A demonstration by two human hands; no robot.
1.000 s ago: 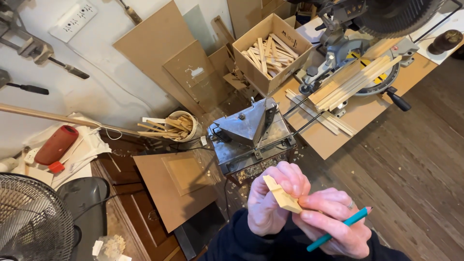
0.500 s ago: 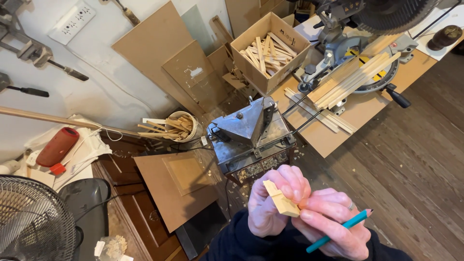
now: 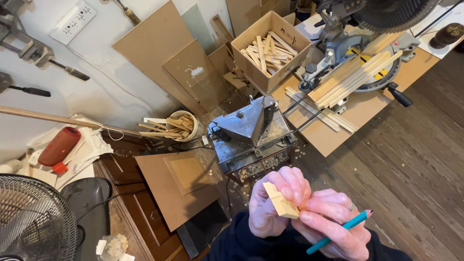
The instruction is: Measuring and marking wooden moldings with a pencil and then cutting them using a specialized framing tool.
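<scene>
Head view: left hand [image 3: 275, 205] fingers closed around small wood block [image 3: 281, 202], long axis running down-right toward right hand [image 3: 333, 222], which touches its lower end (teal pencil [image 3: 338, 232] pinched in fingers).

An open brown cardboard box [image 3: 270, 43] stands at the top centre, just left of the saw, filled with pale wood sticks; a small dark printed mark shows on its right wall. A white rectangular label [image 3: 195, 71] sits on the leaning brown board left of the box. A yellow label patch shows on the saw's round base [image 3: 363, 60].
</scene>
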